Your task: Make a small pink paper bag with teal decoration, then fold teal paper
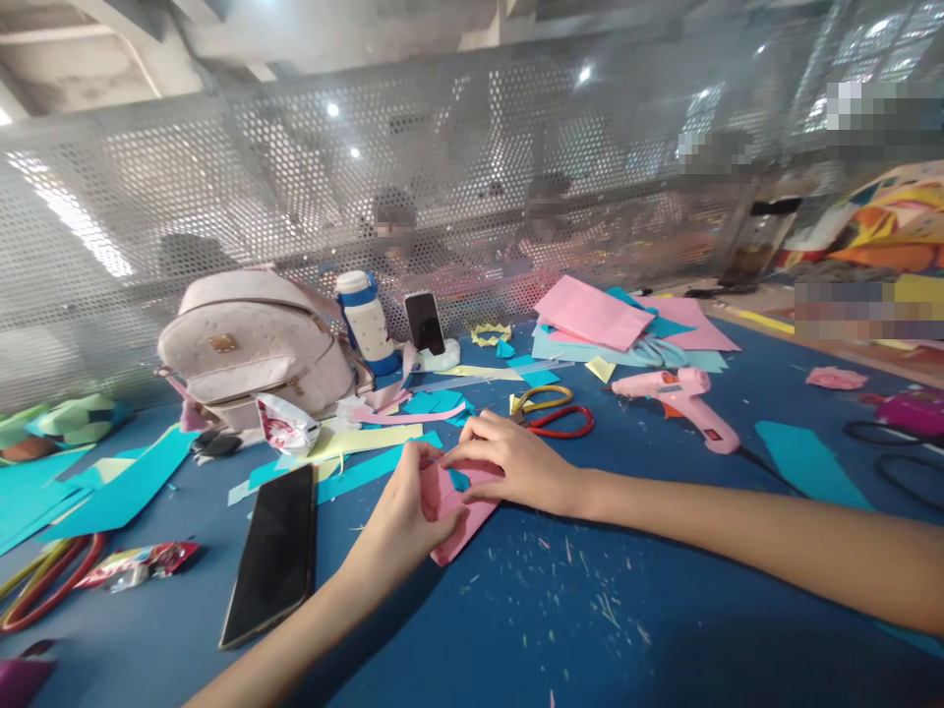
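Note:
My left hand (408,497) and my right hand (516,462) both hold a folded piece of pink paper (466,531) just above the blue table. Thumb and fingers of each hand pinch its sides. A small blue paper piece (458,480) shows between the hands, on or against the pink paper; whether it is attached I cannot tell. Just beyond my right hand lie scissors (566,421) with one red and one yellow handle loop, their blades partly hidden. A pink glue gun (682,401) rests to the right, and a black phone (271,556) lies beside my left forearm.
Behind stand a pale backpack (255,344), a white and blue bottle (367,324) and a propped phone (425,323). Stacked coloured paper (594,313) lies at the back right. Blue sheets (133,487), a wrapper (140,563) and another pair of scissors (55,580) lie left. A perforated screen (457,147) borders the table.

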`<act>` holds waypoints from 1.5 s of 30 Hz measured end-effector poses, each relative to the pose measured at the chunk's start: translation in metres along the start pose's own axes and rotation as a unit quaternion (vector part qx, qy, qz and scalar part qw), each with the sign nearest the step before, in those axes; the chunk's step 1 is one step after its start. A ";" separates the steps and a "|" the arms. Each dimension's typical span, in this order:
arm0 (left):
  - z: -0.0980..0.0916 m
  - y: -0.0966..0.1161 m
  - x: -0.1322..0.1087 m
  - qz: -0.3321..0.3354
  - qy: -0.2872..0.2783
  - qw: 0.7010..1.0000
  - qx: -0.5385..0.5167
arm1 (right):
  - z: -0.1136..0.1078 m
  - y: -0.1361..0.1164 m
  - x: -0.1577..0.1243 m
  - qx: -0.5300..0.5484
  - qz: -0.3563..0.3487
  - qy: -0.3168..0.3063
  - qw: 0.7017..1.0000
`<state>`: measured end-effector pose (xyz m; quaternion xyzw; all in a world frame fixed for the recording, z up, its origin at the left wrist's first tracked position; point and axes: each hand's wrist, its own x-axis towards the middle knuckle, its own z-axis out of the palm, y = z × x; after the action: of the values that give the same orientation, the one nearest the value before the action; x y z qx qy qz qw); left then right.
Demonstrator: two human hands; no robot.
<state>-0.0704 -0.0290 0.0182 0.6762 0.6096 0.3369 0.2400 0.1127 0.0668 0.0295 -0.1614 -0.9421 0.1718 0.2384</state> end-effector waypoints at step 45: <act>-0.003 0.007 -0.005 0.089 0.007 0.996 0.027 | -0.020 0.003 0.005 0.036 0.023 -0.029 0.999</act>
<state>-0.0680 -0.0349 0.0242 0.7315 0.5579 0.3451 0.1860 0.1193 0.0770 0.0471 -0.1689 -0.9381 0.2155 0.2123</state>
